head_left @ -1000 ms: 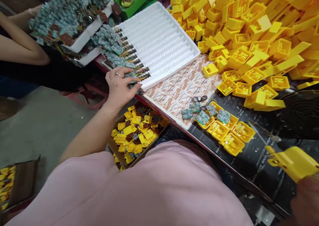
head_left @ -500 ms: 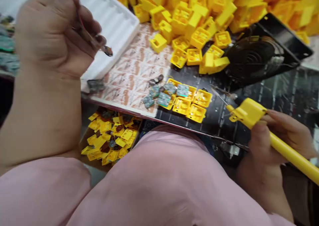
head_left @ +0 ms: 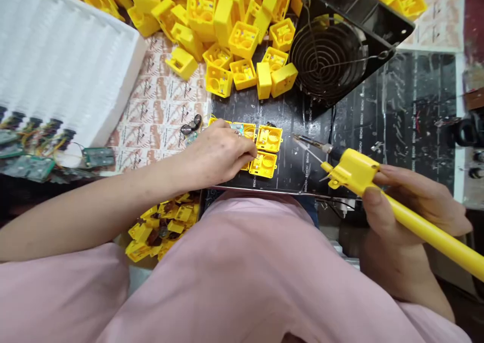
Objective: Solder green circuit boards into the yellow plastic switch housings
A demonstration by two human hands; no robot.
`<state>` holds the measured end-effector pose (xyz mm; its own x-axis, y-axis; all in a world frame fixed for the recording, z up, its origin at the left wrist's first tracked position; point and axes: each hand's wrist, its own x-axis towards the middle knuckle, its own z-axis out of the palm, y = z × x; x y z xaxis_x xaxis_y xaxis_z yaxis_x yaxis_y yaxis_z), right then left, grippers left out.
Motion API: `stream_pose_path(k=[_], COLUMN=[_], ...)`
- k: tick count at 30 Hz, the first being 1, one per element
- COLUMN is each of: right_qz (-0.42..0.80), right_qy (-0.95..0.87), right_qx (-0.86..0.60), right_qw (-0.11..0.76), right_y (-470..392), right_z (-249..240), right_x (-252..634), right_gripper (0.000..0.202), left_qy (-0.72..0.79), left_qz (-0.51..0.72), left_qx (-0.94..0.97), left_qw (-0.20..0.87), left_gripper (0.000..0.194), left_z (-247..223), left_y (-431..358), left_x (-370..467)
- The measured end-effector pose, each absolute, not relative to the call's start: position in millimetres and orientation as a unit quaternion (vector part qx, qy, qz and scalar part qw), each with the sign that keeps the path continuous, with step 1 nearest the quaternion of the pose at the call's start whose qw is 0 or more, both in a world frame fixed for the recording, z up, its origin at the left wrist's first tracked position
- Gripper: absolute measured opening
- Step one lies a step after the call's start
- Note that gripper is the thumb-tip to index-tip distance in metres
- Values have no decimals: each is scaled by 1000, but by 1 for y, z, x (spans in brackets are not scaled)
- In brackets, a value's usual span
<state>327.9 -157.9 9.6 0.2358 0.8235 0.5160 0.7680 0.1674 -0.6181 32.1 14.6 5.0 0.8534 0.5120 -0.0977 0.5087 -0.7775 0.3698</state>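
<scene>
My left hand (head_left: 221, 151) is over a small block of open yellow plastic housings (head_left: 269, 138), its fingers pinched together at one of them. Whatever those fingers hold is hidden beneath them. A green circuit board (head_left: 238, 127) shows partly behind the knuckles. My right hand (head_left: 412, 202) is wrapped round a yellow soldering iron (head_left: 359, 172) with a solder feed tube. The iron's metal tip and the thin wire beside it point left, just right of the housings and apart from them. Small dark round parts (head_left: 191, 125) lie left of the housings.
A black fan (head_left: 328, 61) with a wire guard stands behind the iron's tip. Yellow housings (head_left: 200, 10) are heaped at the back. At left is a white foam tray (head_left: 71, 46) beside wired circuit boards (head_left: 30, 166). Below the table edge is a box of yellow pieces (head_left: 162, 227).
My left hand has come down and right from above the foam tray, where it held a small wired part, to the housings. The right hand keeps its hold on the iron. The view has shifted.
</scene>
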Motion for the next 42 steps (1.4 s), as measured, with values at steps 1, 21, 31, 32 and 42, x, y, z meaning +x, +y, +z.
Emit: stream_pose_path(k=[1, 21, 31, 32, 42], right_qz=[28, 168, 95, 99, 104], right_qy=[-630, -815, -877, -880, -888], right_qx=[-631, -430, -372, -369, -362], right_qw=[452, 349, 288, 284, 263], right_y=[-159, -155, -134, -133, -133], right_z=[9, 31, 43, 46, 53], right_x=[329, 320, 303, 303, 304], right_gripper=[31, 17, 16, 17, 17], left_qy=[270, 263, 238, 234, 238], left_qz=[3, 62, 58, 58, 45], left_qx=[944, 953, 969, 970, 968], left_qw=[191, 137, 45, 40, 72], left_gripper=[24, 32, 31, 31, 27], left_z=[6, -5, -7, -7, -6], left_y=[14, -4, -7, -7, -4], left_x=[31, 34, 40, 40, 41])
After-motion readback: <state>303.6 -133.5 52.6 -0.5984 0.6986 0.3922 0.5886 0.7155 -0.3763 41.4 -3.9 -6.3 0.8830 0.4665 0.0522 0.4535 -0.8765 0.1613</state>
